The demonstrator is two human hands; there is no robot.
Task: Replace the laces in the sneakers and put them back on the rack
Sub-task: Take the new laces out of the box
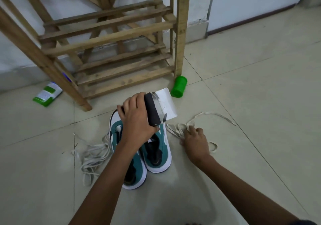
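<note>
1. Two bare forearms enter from the bottom edge of the frame and reach up toward the centre.
2. Left hand (137,118), at frame centre, grips a small box (160,107), fingers curled over its dark side. The box has a white face and an opened flap at its upper right end. Its long axis runs from upper left to lower right.
3. Right hand (194,142), right of centre, rests on the floor (251,103). Its fingers are bent onto a loose cream lace (205,118); whether they pinch it cannot be told. The lace trails toward the right of the frame.
4. Both sneakers (156,151), teal and white, stand side by side on the floor below the left hand and partly behind the left forearm. Their long axes run from bottom to top of the frame, toes toward the rack.
5. A second tangled lace (92,157) lies left of the sneakers.
6. A wooden rack (111,39) fills the upper left and centre.
7. A green cup (178,86) lies on its side beside the rack's right leg. A green-and-white packet (46,94) lies at the left.
</note>
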